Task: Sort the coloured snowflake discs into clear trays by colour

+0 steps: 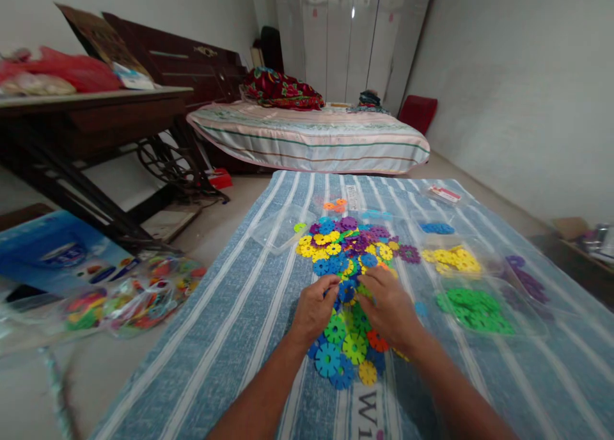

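Observation:
A heap of notched plastic discs [355, 348] in blue, green, yellow, purple and orange lies on the striped cloth. Over its near half, my left hand [314, 306] curls in a pinch, its fingertips beside a dark blue disc [346, 291]. From the other side my right hand [389, 302] reaches in with bent fingers and thumb close together among the discs. What sits in either pinch is too blurred and hidden to tell. Yellow discs [316, 253] and purple ones [409, 254] lie beyond the hands.
Clear boxes on the right hold green discs [480, 309], yellow discs [453, 259], blue discs [436, 227] and purple discs [527, 280]. Another clear box [273, 232] stands left of the heap. Bags of colourful pieces [144, 299] lie low at left. A bed [311, 139] is behind.

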`<act>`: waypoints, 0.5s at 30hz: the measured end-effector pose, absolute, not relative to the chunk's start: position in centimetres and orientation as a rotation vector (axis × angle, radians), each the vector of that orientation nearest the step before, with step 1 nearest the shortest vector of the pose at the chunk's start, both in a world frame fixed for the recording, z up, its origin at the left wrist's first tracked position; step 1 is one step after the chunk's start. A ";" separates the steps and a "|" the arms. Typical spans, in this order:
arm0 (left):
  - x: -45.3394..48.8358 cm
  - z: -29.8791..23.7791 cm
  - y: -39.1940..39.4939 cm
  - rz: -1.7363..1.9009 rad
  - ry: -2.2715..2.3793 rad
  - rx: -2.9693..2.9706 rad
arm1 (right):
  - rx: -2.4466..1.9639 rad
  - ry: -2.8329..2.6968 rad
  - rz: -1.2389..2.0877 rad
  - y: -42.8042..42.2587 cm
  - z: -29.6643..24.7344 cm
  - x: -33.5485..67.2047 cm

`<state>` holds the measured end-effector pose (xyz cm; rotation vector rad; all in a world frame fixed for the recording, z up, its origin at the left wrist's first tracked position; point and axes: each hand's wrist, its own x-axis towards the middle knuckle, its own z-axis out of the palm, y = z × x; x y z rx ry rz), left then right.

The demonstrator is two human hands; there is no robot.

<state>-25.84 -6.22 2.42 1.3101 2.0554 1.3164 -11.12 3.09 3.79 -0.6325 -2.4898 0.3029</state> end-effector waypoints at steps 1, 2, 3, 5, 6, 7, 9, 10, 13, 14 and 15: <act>-25.9 2.4 -6.2 1.315 2.053 1.317 | -0.652 -2.529 0.300 2.9 3.8 -11.8; -26.0 2.4 -6.2 1.312 2.053 1.324 | -0.679 -2.567 0.294 2.8 3.8 -12.4; -26.1 2.4 -6.2 1.308 2.056 1.329 | -0.707 -2.603 0.290 2.7 3.8 -12.8; -26.3 2.3 -6.2 1.301 2.060 1.329 | -0.740 -2.663 0.306 2.7 3.8 -13.5; -26.3 2.3 -6.2 1.300 2.061 1.324 | -0.743 -2.679 0.324 2.7 3.7 -13.7; -26.4 2.3 -6.2 1.301 2.058 1.317 | -0.745 -2.681 0.343 2.7 3.6 -13.8; -26.4 2.4 -6.3 1.304 2.051 1.306 | -0.763 -2.642 0.377 2.8 3.2 -13.9; -26.4 2.4 -6.3 1.303 2.050 1.304 | -0.771 -2.607 0.394 2.9 3.0 -13.9; -26.2 2.7 -6.3 1.304 2.062 1.286 | -0.726 -2.532 0.461 3.1 2.7 -13.6; -26.2 2.8 -6.3 1.308 2.064 1.275 | -0.696 -2.516 0.481 3.1 2.7 -13.5; -26.1 2.9 -6.3 1.314 2.059 1.260 | -0.666 -2.502 0.493 3.1 2.7 -13.4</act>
